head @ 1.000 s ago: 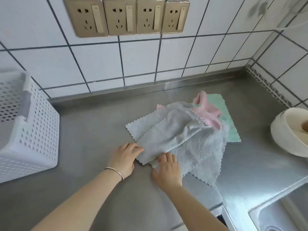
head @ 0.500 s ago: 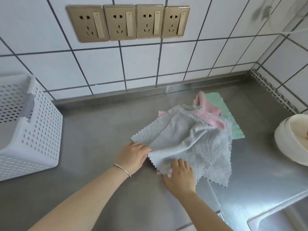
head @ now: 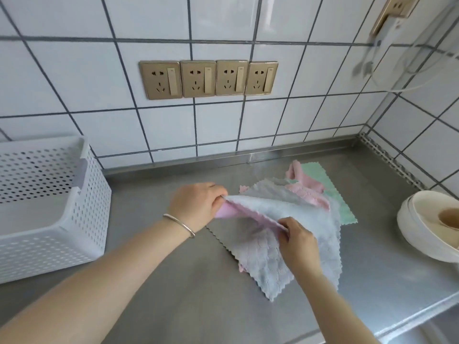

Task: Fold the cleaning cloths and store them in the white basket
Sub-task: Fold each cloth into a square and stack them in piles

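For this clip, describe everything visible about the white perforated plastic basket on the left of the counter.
The white perforated plastic basket is rectangular, its walls dotted with rows of small holes below a solid rim, with a cut-out handle notch in the end wall that faces the cloths. It stands upright on the grey steel counter at the left, its back close to the white tiled wall. The part of its inside that shows holds no cloth. Neither hand touches it; its left part runs out of frame.

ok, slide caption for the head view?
Both hands, left and right, lift a grey cloth off the pile; white basket waits.
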{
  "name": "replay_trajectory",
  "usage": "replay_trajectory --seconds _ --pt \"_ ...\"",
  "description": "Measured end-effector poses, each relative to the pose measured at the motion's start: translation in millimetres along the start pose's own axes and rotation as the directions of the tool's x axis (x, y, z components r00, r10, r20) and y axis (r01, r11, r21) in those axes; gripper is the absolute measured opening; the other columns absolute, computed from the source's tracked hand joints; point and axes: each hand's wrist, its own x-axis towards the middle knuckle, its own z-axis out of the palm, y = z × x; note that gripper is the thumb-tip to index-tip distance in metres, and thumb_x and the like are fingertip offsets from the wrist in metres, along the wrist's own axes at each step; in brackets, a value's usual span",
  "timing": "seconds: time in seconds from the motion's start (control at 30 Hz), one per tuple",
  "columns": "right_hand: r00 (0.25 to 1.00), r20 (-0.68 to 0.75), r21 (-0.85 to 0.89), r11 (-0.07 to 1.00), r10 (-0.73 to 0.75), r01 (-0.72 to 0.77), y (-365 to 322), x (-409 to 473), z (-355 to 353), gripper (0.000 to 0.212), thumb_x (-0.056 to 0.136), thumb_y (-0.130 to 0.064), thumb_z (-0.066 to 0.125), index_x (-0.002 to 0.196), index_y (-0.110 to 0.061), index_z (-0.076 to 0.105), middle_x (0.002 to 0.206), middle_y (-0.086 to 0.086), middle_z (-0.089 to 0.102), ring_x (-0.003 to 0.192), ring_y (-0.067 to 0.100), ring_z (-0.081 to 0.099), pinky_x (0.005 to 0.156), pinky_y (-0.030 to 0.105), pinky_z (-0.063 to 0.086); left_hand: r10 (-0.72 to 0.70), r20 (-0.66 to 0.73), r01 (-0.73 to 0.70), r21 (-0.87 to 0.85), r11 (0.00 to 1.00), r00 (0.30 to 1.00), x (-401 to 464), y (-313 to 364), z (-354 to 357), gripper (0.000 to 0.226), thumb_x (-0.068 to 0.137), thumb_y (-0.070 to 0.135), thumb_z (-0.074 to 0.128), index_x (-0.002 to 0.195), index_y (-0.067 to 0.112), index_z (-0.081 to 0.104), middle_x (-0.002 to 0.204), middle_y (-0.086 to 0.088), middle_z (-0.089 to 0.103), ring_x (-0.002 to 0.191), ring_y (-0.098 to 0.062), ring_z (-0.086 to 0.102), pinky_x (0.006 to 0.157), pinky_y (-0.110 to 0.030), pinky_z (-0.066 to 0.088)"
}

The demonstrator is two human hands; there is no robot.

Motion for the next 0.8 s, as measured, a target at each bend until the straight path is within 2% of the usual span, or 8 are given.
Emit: replay_trajectory --seconds 0.13,0.23,0.37,0.43,0.5,0.6,0.67,0.8 --pt "0.981 0.12 -0.119 0.979 -0.152 0.166 -25 48 -55 0.015 0.087 -0.012 0.053 0.078 -0.014 0.066 0.071 0.007 0.06 0.064 0.027 0.053 0.051 0.029 0.038 -0.111 0.109 0.098 0.122 0.988 0.988 -4 -43 -60 0.04 0.088 0.047 0.031 0.093 0.028 0.067 0.093 0.006 0.068 0.09 -0.024 0.062 0.063 -0.027 0.037" --pt "0.965 0.209 -0.131 0.973 -0.159 0.189 -62 82 -73 0.037 0.089 -0.015 0.047 0.054 -0.027 0.046 0.067 0.003 0.051 0.069 0.027 0.049 0.057 0.032 0.04 -0.22 0.152 0.198 0.143 0.97 0.964 -4 -76 -99 0.027 0.089 0.046 0.048 0.085 0.026 0.066 0.085 0.001 0.069 0.085 -0.026 0.062 0.071 -0.034 0.048" --pt "0.956 0.2 -0.032 0.974 -0.213 0.224 -118 99 -70 0.039 0.088 -0.015 0.045 0.049 -0.023 0.046 0.055 -0.001 0.047 0.064 0.025 0.047 0.057 0.032 0.038 -0.345 0.136 0.326 0.145 0.934 0.929 -7 -111 -137 0.018 0.089 0.039 0.053 0.079 0.027 0.063 0.08 0.0 0.064 0.084 -0.026 0.06 0.072 -0.032 0.046" --pt "0.949 0.165 0.066 0.963 -0.27 0.262 -140 96 -67 0.037 0.088 -0.009 0.045 0.053 -0.019 0.045 0.056 0.002 0.046 0.065 0.024 0.044 0.053 0.032 0.03 -0.375 0.052 0.364 0.147 0.92 0.926 -13 -122 -152 0.014 0.09 0.027 0.055 0.091 0.02 0.067 0.092 -0.004 0.067 0.089 -0.027 0.06 0.076 -0.033 0.044" --pt "0.939 0.111 0.155 0.939 -0.326 0.307 -157 84 -68 0.029 0.089 -0.004 0.045 0.07 -0.017 0.062 0.065 0.004 0.054 0.07 0.024 0.047 0.054 0.03 0.032 -0.379 -0.049 0.382 0.131 0.915 0.924 -29 -128 -166 0.014 0.088 0.018 0.057 0.096 0.013 0.068 0.096 -0.008 0.067 0.091 -0.03 0.06 0.079 -0.035 0.045" --pt "0.914 0.076 0.186 0.907 -0.398 0.379 -167 56 -74 0.032 0.091 0.0 0.044 0.105 -0.013 0.07 0.08 0.001 0.059 0.079 0.024 0.054 0.054 0.008 0.036 -0.301 -0.183 0.321 0.097 0.942 0.936 -70 -128 -179 0.018 0.086 0.021 0.055 0.092 0.011 0.069 0.089 -0.009 0.067 0.082 -0.029 0.061 0.073 -0.036 0.047" --pt "0.888 0.155 0.171 0.897 -0.432 0.407 -162 36 -72 0.033 0.093 -0.003 0.045 0.105 -0.022 0.069 0.08 -0.001 0.061 0.074 0.021 0.054 0.056 -0.002 0.033 -0.221 -0.187 0.242 0.097 0.966 0.957 -105 -125 -177 0.034 0.082 0.036 0.044 0.087 0.012 0.068 0.084 -0.004 0.065 0.073 -0.02 0.058 0.066 -0.031 0.045" --pt "0.75 0.496 0.116 0.889 -0.438 0.442 -131 13 -39 0.038 0.094 -0.008 0.049 0.082 -0.042 0.063 0.057 -0.014 0.056 0.052 0.006 0.047 0.057 0.01 0.037 -0.173 0.043 0.169 0.085 0.982 0.984 -174 -124 -143 0.032 0.083 0.037 0.042 0.085 0.02 0.069 0.079 0.011 0.058 0.068 -0.006 0.053 0.057 -0.019 0.038"
